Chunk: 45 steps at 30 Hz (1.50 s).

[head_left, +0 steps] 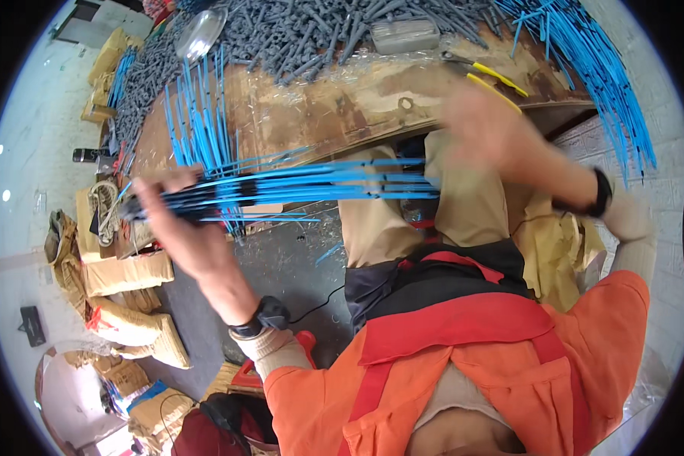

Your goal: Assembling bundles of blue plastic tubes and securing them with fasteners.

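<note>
My left hand [186,235] is closed round the dark end of a bundle of thin blue rods [319,182]. The rods carry black marks and point rightward over my lap, just off the table's front edge. My right hand [486,125] is up by that edge, to the right of the bundle's free ends; motion smears its fingers, so I cannot make out their shape. Close above it, a pair of yellow-handled pliers [501,80] lies on the table, partly hidden by the hand. More blue rods [197,121] lie across the table's edge beyond my left hand.
A large heap of grey plastic plugs [296,38] covers the far side of the wooden table [296,114]. A silvery dish [201,34] and a clear box [405,36] rest by it. Further blue rods [608,83] hang over the right edge. Cartons and sacks [129,273] stand at left.
</note>
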{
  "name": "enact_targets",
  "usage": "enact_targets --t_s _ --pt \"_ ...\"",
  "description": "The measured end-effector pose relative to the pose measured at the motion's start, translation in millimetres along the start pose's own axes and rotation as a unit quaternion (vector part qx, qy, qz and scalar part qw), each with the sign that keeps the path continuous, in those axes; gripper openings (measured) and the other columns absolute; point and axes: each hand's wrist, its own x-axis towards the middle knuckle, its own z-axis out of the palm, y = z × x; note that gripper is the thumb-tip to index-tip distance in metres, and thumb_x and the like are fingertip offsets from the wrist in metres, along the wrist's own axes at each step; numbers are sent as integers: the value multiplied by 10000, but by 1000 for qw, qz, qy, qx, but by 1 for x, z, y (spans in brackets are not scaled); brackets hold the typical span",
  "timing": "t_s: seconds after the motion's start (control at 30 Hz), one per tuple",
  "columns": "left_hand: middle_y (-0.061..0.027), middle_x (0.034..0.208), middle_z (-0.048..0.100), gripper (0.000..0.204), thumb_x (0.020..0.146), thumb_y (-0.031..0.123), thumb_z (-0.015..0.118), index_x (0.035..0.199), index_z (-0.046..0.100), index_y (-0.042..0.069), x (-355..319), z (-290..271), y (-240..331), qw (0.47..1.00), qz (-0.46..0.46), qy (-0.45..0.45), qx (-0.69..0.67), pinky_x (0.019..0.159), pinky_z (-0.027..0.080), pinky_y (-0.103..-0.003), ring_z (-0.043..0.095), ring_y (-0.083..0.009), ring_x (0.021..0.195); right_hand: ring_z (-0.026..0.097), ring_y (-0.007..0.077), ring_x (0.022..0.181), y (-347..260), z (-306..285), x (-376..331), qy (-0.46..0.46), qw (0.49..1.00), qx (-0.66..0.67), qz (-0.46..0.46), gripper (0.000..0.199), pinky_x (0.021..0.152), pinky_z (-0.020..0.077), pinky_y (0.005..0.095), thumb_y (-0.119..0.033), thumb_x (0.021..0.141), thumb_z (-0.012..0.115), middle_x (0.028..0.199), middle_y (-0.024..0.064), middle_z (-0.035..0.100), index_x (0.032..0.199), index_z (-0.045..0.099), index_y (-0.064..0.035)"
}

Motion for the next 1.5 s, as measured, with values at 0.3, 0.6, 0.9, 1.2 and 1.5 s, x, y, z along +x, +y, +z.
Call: enact_targets --t_s 0.3,0.6,0.9,1.2,1.5 --pt "-108 791 615 314 971 340 581 828 520 67 -26 14 -80 995 -69 16 -71 864 535 -427 621 -242 861 589 150 981 -73 16 2 -112 693 615 359 363 803 496 276 -157 843 702 1075 76 627 1165 579 -43" --pt "-92 944 651 339 962 352 596 1027 624 20 -109 71 -141 851 -436 34 -293 835 508 -368 627 -241 936 604 123 968 -58 16 -15 407 575 656 271 325 821 515 283 -118 854 705 1050 51 631 1137 582 -16" --pt "-21 949 650 339 903 206 670 1176 597 18 -151 19 -134 861 -446 -239 -47 779 506 -284 629 -145 861 578 99 896 -127 25 -15 98 575 672 456 267 779 469 250 -142 940 613 989 34 619 1174 589 -15" --pt "-12 928 624 337 818 191 765 1068 595 44 -126 -11 -118 871 -330 -363 -2 796 498 -281 602 -122 859 509 62 860 -137 32 6 27 683 636 357 259 732 428 231 -172 944 630 953 -2 526 1139 544 -26" --pt "-17 982 606 234 889 136 682 1064 555 45 -143 -9 -101 895 -326 -296 66 799 487 -272 590 -116 906 496 63 878 -140 32 7 20 586 705 399 371 738 433 238 -185 915 676 956 -11 480 1187 462 -53"
